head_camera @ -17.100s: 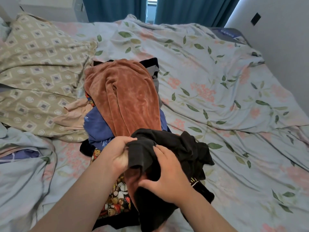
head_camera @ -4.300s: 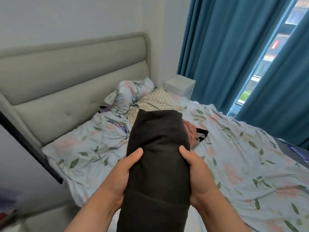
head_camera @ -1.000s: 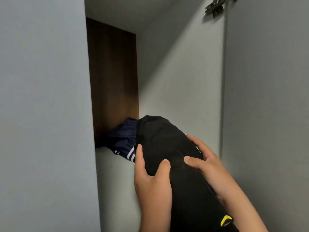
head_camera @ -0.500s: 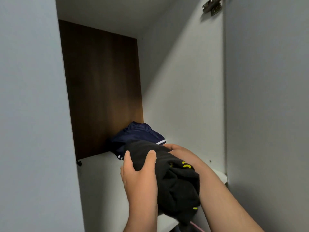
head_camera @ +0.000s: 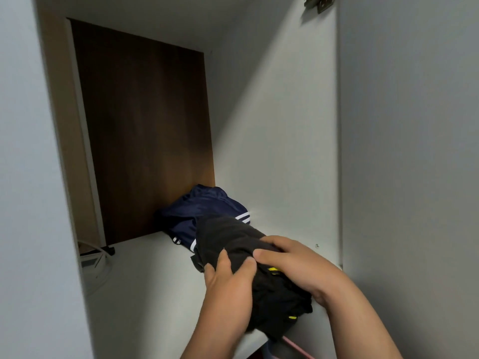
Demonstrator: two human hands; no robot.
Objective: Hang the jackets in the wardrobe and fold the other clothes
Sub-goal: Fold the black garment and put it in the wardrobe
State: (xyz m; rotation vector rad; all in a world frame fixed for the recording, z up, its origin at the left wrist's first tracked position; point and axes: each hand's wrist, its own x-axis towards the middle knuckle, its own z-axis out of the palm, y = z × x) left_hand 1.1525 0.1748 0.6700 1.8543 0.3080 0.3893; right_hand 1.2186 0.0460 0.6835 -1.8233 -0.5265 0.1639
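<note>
A folded black garment (head_camera: 228, 237) with small yellow marks lies on the white wardrobe shelf (head_camera: 150, 281), its far end against a navy garment with white stripes (head_camera: 204, 206) at the back. My left hand (head_camera: 228, 278) grips the black bundle from the left side, fingers curled over its top. My right hand (head_camera: 290, 260) holds it from the right, fingers laid over the top. The near end of the bundle hangs over the shelf's front edge.
The shelf compartment has a dark wood back panel (head_camera: 145, 130) and white side walls. An open wardrobe door (head_camera: 409, 151) stands at the right with a hinge (head_camera: 318, 2) up top. White cables and a small device (head_camera: 93, 257) sit at the shelf's left. Something pink (head_camera: 298, 348) shows below.
Both hands have pushed the black bundle further onto the shelf, up against the navy garment. The view has come closer to the compartment.
</note>
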